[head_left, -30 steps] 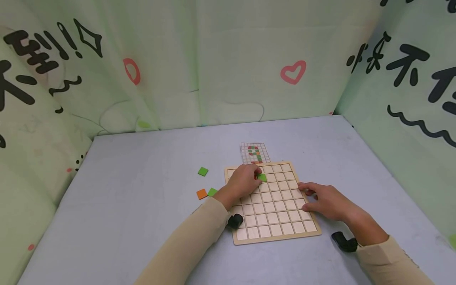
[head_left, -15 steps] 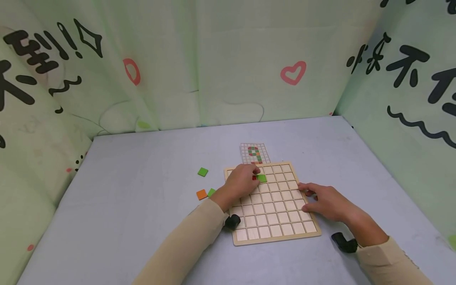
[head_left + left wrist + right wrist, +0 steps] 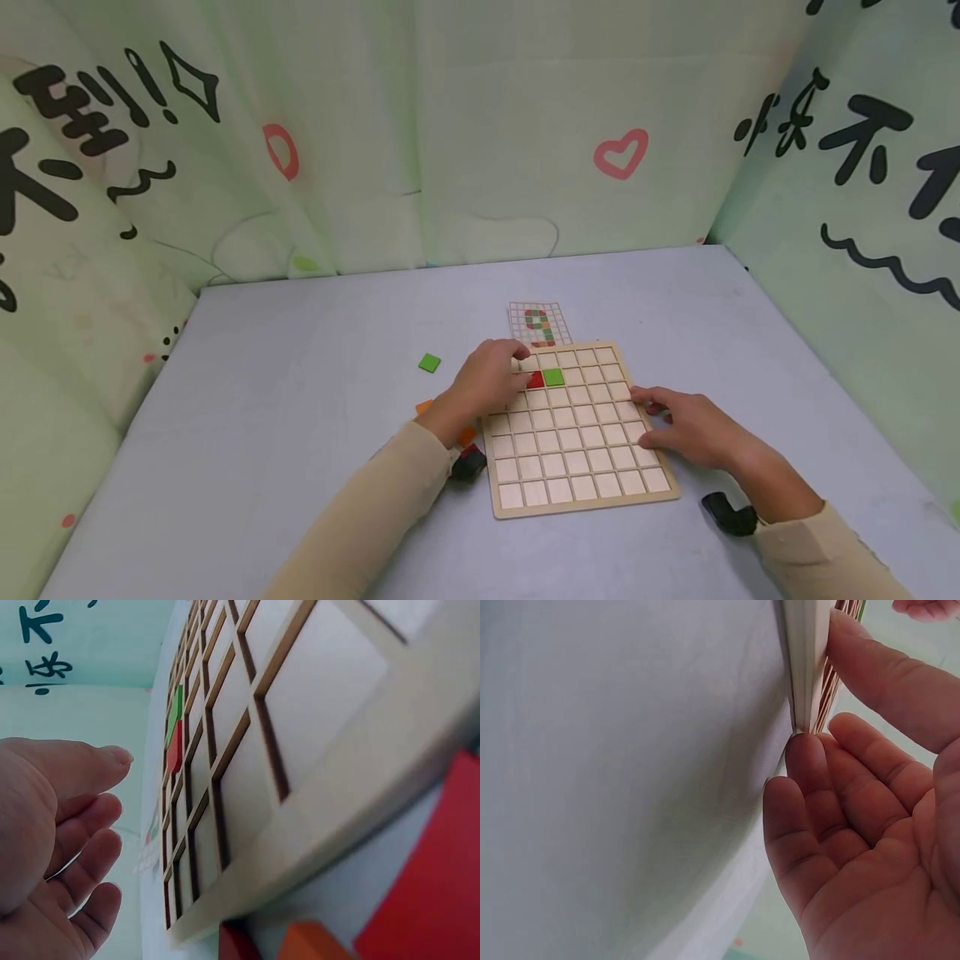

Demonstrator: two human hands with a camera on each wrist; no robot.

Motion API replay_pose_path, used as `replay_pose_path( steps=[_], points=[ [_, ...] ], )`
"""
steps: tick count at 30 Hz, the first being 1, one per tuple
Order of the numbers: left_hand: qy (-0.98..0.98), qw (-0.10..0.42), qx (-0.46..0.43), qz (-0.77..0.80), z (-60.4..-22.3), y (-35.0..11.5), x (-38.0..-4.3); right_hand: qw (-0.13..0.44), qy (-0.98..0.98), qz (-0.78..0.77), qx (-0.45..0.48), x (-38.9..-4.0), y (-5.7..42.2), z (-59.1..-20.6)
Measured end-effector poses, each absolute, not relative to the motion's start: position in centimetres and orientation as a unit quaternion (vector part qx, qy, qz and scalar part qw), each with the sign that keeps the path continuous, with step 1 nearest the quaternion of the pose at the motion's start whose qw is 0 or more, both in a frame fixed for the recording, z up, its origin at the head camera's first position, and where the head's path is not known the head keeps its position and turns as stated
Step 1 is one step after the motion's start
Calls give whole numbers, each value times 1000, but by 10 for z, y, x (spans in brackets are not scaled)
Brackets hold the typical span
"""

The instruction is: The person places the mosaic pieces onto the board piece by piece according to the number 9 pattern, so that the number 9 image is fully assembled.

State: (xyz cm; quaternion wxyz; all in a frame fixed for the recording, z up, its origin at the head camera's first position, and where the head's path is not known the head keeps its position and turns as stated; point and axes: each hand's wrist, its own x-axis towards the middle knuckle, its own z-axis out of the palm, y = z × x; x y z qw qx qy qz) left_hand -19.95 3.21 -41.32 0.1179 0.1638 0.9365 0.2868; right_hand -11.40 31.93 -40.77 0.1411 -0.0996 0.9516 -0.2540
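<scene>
A wooden grid board (image 3: 585, 502) lies flat in the head view. In its second row from the far side, a red tile (image 3: 536, 380) and a green tile (image 3: 553, 377) sit side by side. My left hand (image 3: 487, 379) hovers over the board's far left part, fingers loosely bent, with the thumb near the red tile. In the left wrist view nothing is between that hand's thumb and fingers. My right hand (image 3: 693, 427) holds the board's right edge; in the right wrist view its thumb and fingertips are at the wooden frame (image 3: 807, 660).
A card with a coloured grid pattern (image 3: 561, 321) lies behind the board. Left of it are a loose green tile (image 3: 430, 362) and an orange tile (image 3: 423, 407). More red and orange tiles, partly hidden by my left wrist, lie beside the board's left edge.
My left hand has drawn back to the left from the green tile, uncovering the red tile now beside it in the grid. My right hand stays at the board's edge.
</scene>
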Motion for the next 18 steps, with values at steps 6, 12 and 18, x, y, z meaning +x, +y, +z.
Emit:
replay_pose_path(
  steps=[6,12,18],
  points=[
    [939,110,155,286,-414,19,-198,142,951,-253,-106,-114,320,-407],
    [936,109,154,298,-414,6,-195,144,951,-254,-105,-115,321,-407],
    [935,115,169,290,-413,-12,-191,148,949,-259,-102,-115,321,-407]
  ],
)
